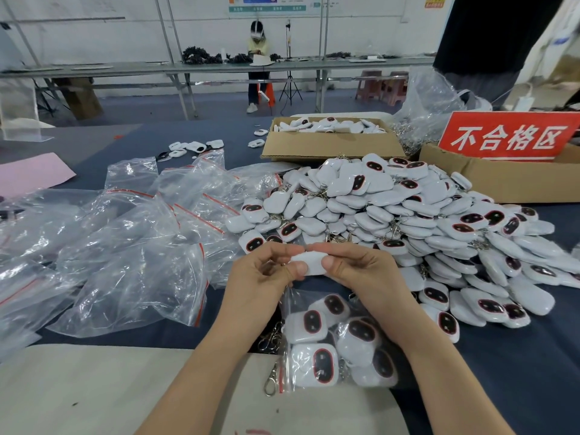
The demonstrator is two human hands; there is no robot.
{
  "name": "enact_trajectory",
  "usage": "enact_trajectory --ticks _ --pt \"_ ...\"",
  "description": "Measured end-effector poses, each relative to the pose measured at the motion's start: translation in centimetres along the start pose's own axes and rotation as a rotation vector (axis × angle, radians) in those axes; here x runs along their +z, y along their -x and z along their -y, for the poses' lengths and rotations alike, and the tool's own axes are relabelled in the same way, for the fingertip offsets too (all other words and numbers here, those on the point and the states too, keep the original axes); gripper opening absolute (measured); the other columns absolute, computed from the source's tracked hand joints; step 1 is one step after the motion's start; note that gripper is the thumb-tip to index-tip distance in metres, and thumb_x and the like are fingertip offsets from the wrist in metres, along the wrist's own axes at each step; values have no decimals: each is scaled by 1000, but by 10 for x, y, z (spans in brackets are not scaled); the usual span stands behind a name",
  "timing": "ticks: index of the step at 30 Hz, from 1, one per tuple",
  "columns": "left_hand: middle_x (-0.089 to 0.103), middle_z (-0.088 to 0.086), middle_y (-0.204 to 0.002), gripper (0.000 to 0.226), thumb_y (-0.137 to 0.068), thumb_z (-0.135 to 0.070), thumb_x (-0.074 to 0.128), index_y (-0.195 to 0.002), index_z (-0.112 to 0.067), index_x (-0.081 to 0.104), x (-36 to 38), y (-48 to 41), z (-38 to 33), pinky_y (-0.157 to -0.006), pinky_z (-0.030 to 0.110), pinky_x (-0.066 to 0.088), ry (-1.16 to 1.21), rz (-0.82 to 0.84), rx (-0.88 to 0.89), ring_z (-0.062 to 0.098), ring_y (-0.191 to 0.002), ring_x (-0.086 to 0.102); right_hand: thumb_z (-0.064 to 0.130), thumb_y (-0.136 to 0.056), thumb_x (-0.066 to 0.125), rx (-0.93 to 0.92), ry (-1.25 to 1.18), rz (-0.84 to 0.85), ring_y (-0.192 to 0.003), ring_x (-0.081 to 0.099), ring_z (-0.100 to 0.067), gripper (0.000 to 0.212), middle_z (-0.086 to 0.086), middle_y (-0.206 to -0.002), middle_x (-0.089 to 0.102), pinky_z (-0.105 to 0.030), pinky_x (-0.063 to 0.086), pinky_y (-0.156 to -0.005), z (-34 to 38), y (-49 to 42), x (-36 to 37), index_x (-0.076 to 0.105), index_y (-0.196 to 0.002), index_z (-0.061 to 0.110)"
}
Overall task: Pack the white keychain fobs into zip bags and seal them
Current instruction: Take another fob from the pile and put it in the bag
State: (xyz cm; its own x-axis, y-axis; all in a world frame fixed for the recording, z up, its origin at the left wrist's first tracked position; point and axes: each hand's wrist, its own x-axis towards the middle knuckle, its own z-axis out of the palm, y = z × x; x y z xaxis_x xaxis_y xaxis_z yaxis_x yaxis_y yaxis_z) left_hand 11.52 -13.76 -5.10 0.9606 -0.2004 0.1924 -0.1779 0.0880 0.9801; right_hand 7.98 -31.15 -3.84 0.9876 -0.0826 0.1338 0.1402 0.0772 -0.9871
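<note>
Both my hands hold one white keychain fob (309, 262) between them above the table. My left hand (265, 277) pinches its left end with thumb and fingers, and my right hand (361, 271) pinches its right end. Just below them lies a clear zip bag (332, 340) with several white fobs with dark oval faces inside; a metal clasp sticks out at its left. A big heap of loose white fobs (408, 221) spreads to the right. Empty zip bags (131, 246) with red seal strips are piled on the left.
A cardboard box (329, 146) with more fobs stands behind the heap. A second box (502, 180) at the right carries a red sign (508, 136). Loose white shells (194, 147) lie farther back. A person stands at a far bench.
</note>
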Motion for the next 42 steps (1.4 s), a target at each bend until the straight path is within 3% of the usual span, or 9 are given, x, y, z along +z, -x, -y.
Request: enact_trajectory --ticks 3,6,9,15,22,28,31,35,42 --pt "73 -10 -82 31 -87 -7 74 -94 -37 79 0 -1 -1 -68 12 52 12 -32 18 6 -72 69 12 -82 71 13 -30 32 -87 75 -15 21 -3 -97 79 -18 58 -73 -1 -1 2 76 -101 20" --pt "75 -5 -88 26 -82 -29 74 -108 -31 75 -4 -2 0 -67 14 52 68 -61 -13 5 -73 67 19 -77 72 21 -58 98 -90 75 -19 25 -3 -101 78 -20 59 -73 -3 -2 2 76 -102 25" --pt "78 0 -97 28 -78 -40 76 -103 -27 78 -6 -3 2 -67 17 53 133 -66 -91 7 -78 68 20 -75 74 27 -32 152 -88 75 -18 33 -3 -101 78 -21 59 -74 -4 -2 2 72 -108 22" --pt "78 4 -104 24 -83 -41 74 -104 -29 79 -6 -4 7 -73 21 55 130 20 -145 10 -86 70 9 -77 77 40 19 104 -91 74 -19 26 -5 -98 77 -22 60 -71 -6 -3 6 70 -102 10" --pt "78 7 -102 21 -81 -39 78 -100 -32 77 -4 -3 8 -89 32 58 61 7 -130 17 -93 70 -4 -84 71 69 65 96 -93 74 -17 22 -2 -99 77 -22 59 -72 -9 -3 6 69 -98 13" --pt "78 -1 -95 23 -80 -30 77 -102 -36 77 -2 0 4 -77 24 59 9 45 -40 11 -87 73 18 -85 77 76 153 150 -88 75 -16 27 2 -98 77 -24 60 -76 -6 -3 7 64 -109 18" --pt "78 -2 -97 27 -76 -33 76 -104 -33 78 -3 0 2 -79 18 55 64 41 -34 9 -92 72 12 -85 75 64 110 107 -83 75 -18 23 -2 -94 77 -23 59 -72 -7 -4 6 65 -106 16" --pt "79 3 -100 31 -79 -34 74 -107 -21 77 -3 0 4 -81 23 58 68 54 -77 18 -97 74 10 -86 75 60 91 62 -77 75 -20 20 -6 -98 75 -21 59 -70 -10 -5 6 66 -103 16" --pt "78 -1 -96 21 -81 -36 74 -99 -27 78 -3 -1 7 -85 30 58 -30 63 -57 15 -94 74 16 -82 78 59 72 46 -74 76 -25 9 -6 -94 77 -21 59 -64 -11 -5 4 71 -87 19"
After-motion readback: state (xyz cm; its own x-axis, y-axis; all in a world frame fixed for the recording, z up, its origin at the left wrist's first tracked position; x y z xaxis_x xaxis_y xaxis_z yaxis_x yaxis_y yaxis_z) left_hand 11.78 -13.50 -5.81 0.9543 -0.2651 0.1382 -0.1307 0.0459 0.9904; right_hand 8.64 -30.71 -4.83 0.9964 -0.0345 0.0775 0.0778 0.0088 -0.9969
